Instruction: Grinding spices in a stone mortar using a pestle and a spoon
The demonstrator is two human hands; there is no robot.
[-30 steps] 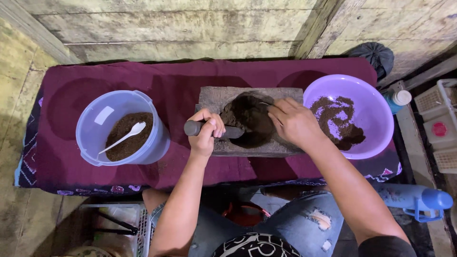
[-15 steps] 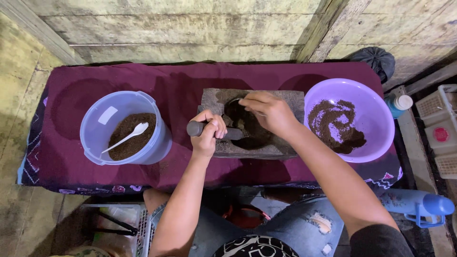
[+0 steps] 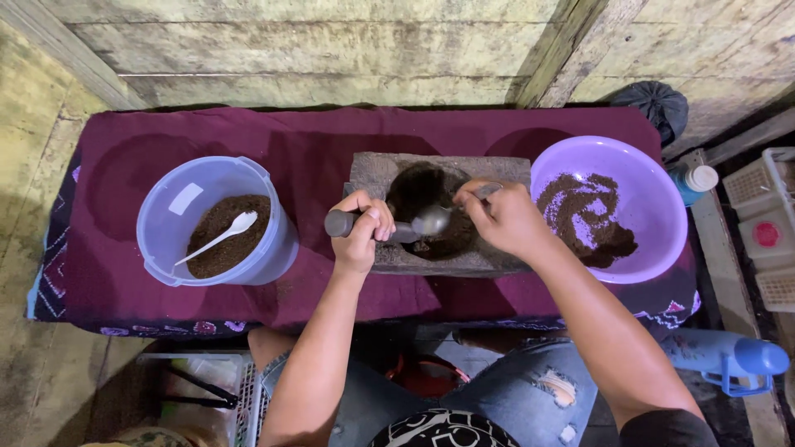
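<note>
A grey stone mortar (image 3: 377,170) sits mid-table on the maroon cloth (image 3: 315,141), with dark brown ground matter in its hollow. My left hand (image 3: 364,230) grips a grey stone pestle (image 3: 338,223) held level across the mortar's near-left edge. My right hand (image 3: 505,219) pinches a metal spoon (image 3: 432,220); the spoon's bowl rests against the pestle's inner end, over the hollow.
At left stands a blue plastic tub (image 3: 157,207) holding brown powder and a white spoon (image 3: 224,234). A purple bowl (image 3: 654,199) smeared with dark ground matter stands right of the mortar. Off the right edge are a capped bottle (image 3: 691,180), white crates (image 3: 766,232) and a blue bottle (image 3: 729,356).
My right hand swept from the mortar's right side to its far rim and back toward me, and the spoon now meets the pestle's end. My left hand stayed put on the pestle.
</note>
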